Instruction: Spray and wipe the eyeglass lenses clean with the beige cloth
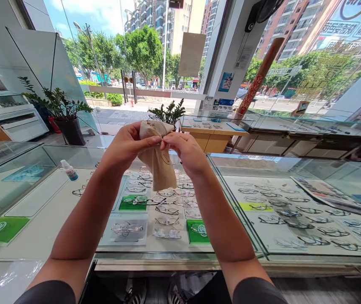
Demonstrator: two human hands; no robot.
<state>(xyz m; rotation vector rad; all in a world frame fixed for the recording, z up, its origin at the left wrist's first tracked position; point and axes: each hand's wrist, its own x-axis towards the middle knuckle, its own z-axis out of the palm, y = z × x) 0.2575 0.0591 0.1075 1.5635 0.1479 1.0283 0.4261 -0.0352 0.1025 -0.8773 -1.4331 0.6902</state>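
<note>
Both of my hands are raised together over the glass display case. My left hand [131,141] is closed on a beige cloth [160,171], its thumb pressed along the top and the loose end hanging down. Thin-rimmed eyeglasses [167,159] lie against the cloth, partly hidden by it and by my fingers. My right hand [185,150] meets the left thumb, its fingertips pinched on the eyeglasses close to their middle. One rounded rim shows below the fingertips, and part of another curves above the cloth.
Below my hands, the glass case [174,255] holds rows of eyeglasses [167,210] and green cards [133,202]. A spray bottle [69,171] stands at left. Another case with eyeglasses [272,219] adjoins at right. Potted plants [69,126] stand before the windows.
</note>
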